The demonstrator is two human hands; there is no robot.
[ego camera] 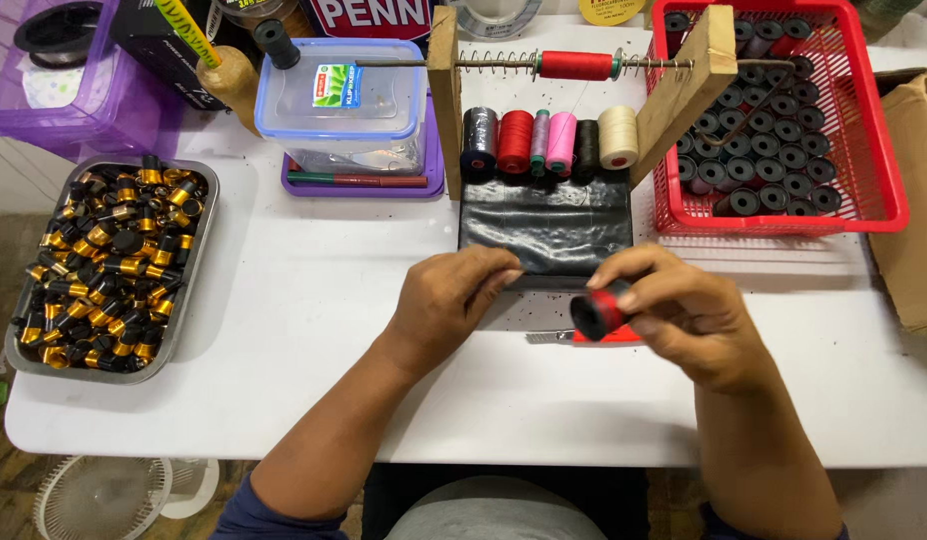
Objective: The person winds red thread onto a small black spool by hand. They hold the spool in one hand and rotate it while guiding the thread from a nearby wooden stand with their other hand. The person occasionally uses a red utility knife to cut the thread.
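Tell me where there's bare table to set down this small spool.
Bare white table lies between the metal tray of gold-black bobbins and the left hand; another strip runs below the red basket, right of the right hand holding the red-wound spool. The back edge is crowded.

Metal tray [196, 300], red basket [877, 170].

Right hand [699, 325] grips a small black bobbin wound with red thread [597, 313] above the white table [314, 300]; left hand [449, 300] rests on the black-covered wooden thread stand [544, 230]
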